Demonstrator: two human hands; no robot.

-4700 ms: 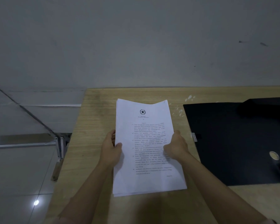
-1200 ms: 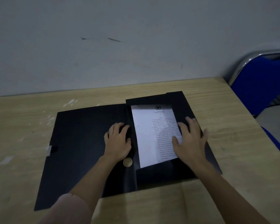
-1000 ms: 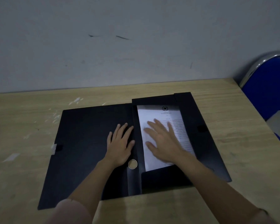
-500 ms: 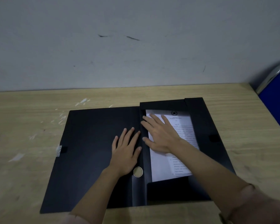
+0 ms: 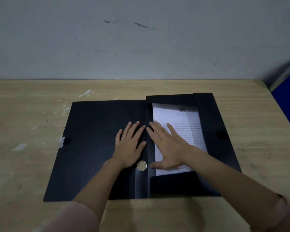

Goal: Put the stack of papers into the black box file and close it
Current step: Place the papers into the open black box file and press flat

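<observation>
The black box file (image 5: 94,139) lies open on the wooden table, its lid spread flat to the left and its tray to the right. The white stack of papers (image 5: 187,124) lies inside the tray, printed side up, framed by the black flaps. My left hand (image 5: 130,144) rests flat on the lid beside the spine, fingers spread, just above the round finger hole (image 5: 141,165). My right hand (image 5: 167,144) lies flat on the left part of the papers, fingers spread and pointing up-left toward the spine. Neither hand grips anything.
The wooden table (image 5: 23,164) carries white paint flecks at the left. A grey wall stands right behind it. A blue chair with a metal frame (image 5: 286,97) is at the right edge. The lid's clasp (image 5: 62,142) sticks out at the file's left edge.
Earlier I held the papers over the table; they now lie in the file. In the last second my right hand slid left across the papers toward the spine. The left hand stayed put.
</observation>
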